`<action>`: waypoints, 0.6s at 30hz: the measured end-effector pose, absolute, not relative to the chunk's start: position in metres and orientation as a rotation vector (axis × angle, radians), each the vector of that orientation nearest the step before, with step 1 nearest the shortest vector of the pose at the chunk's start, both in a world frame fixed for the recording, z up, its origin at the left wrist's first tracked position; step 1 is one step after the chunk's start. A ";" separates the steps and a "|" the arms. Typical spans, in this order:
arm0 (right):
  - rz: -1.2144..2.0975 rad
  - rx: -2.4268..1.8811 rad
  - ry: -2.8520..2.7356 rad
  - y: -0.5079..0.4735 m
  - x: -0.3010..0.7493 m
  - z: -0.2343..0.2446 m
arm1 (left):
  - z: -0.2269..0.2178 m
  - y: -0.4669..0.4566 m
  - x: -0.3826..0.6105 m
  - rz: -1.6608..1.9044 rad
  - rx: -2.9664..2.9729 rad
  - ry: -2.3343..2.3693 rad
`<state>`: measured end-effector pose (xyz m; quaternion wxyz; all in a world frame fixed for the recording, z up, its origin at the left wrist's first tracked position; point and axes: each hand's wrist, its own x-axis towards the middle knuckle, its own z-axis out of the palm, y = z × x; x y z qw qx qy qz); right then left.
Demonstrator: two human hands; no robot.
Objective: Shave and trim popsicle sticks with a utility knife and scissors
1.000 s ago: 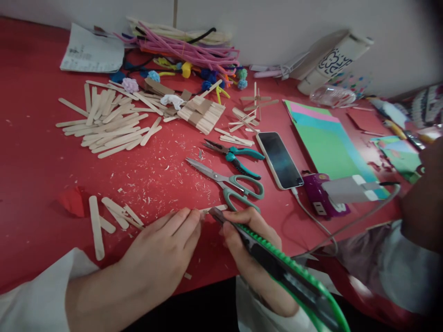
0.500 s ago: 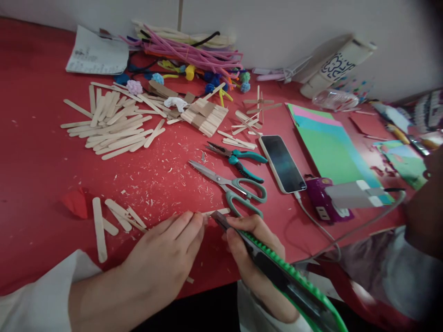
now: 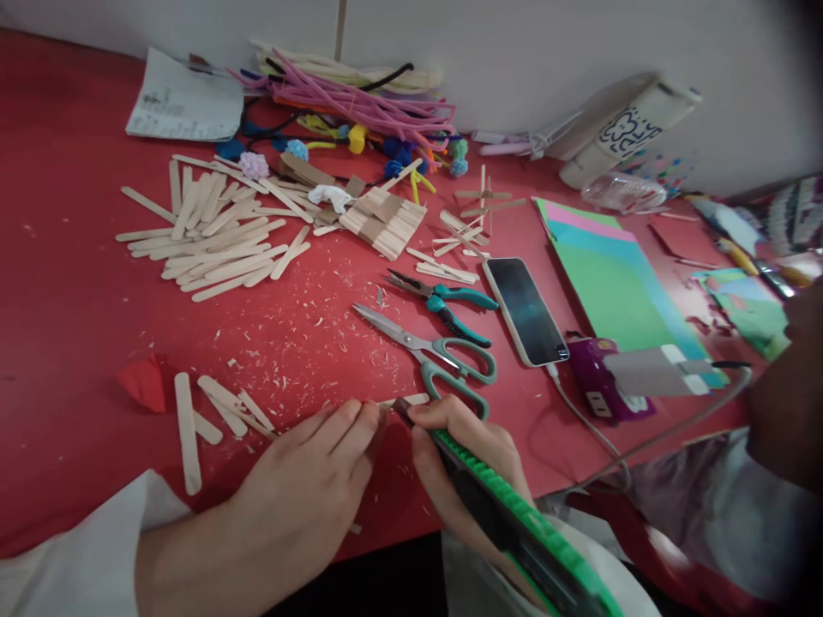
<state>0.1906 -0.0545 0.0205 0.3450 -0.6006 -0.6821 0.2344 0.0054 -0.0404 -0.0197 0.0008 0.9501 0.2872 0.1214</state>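
My left hand [image 3: 315, 493] lies with its fingers pressed together at the front of the red table, holding down a wooden craft stick [image 3: 411, 399]. Only the stick's right end shows past the fingertips; the rest is hidden beneath the hand. In my right hand [image 3: 472, 458] is a green and black utility knife [image 3: 507, 514], its blade end against the stick just right of my left fingertips. Grey-handled scissors [image 3: 428, 351] lie open right behind the stick, with teal-handled pliers [image 3: 443, 302] beyond them. Loose cut stick pieces [image 3: 222, 403] are left of my left hand.
Wood shavings litter the red table [image 3: 77, 283]. A craft stick pile [image 3: 212, 231], pipe cleaners [image 3: 360, 103] and a joined stick panel [image 3: 382, 223] lie further back. At right are a phone [image 3: 525, 308] on a cable, coloured paper [image 3: 617, 274] and another person's sleeve [image 3: 726, 506].
The knife and my right hand have shifted slightly left and lower, the blade end staying on the stick. My left hand keeps its place on the stick. The whole view has moved a little.
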 end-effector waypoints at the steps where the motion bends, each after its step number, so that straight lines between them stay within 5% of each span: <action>1: 0.627 -1.575 -1.728 -0.055 0.191 0.019 | -0.019 -0.041 0.006 0.383 2.988 0.913; 9: 1.115 -1.442 -1.086 -0.060 0.199 -0.002 | -0.015 -0.037 0.009 0.428 2.982 0.912; 18: 0.965 -1.450 -1.074 -0.068 0.195 -0.005 | -0.014 -0.036 0.008 0.370 2.961 0.935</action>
